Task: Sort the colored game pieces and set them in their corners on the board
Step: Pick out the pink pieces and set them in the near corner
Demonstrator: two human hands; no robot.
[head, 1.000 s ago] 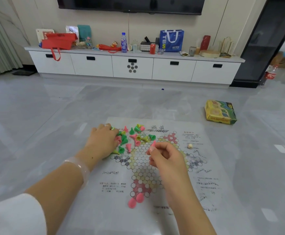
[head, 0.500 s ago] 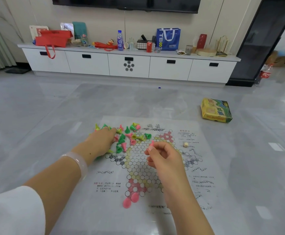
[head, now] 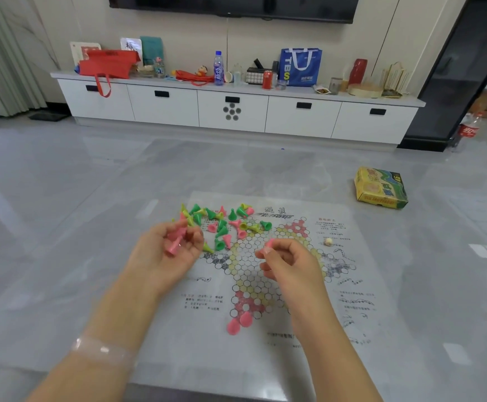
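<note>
Several pink pieces (head: 176,238) sit in your left hand (head: 169,255), which is turned palm up above the game board's (head: 265,352) left edge with its fingers curled round them. Your right hand (head: 287,265) hangs over the middle of the hexagon grid and pinches one pink piece (head: 268,245) between thumb and fingertips. The loose heap of game pieces (head: 222,223), green, yellow-green and pink cones mixed and mostly lying on their sides, covers the board's far-left part, just beyond your left hand and to the far left of your right. Two pink pieces (head: 239,323) lie touching each other at the near tip of the printed star, on the pink corner by the board's near edge, well apart from the heap and nearer to you than both hands. A small pale die (head: 328,241) rests on the board's right part, beside the printed text. The yellow and green game box (head: 380,188) lies closed on the grey floor off the board's far-right corner; what it holds cannot be seen.
</note>
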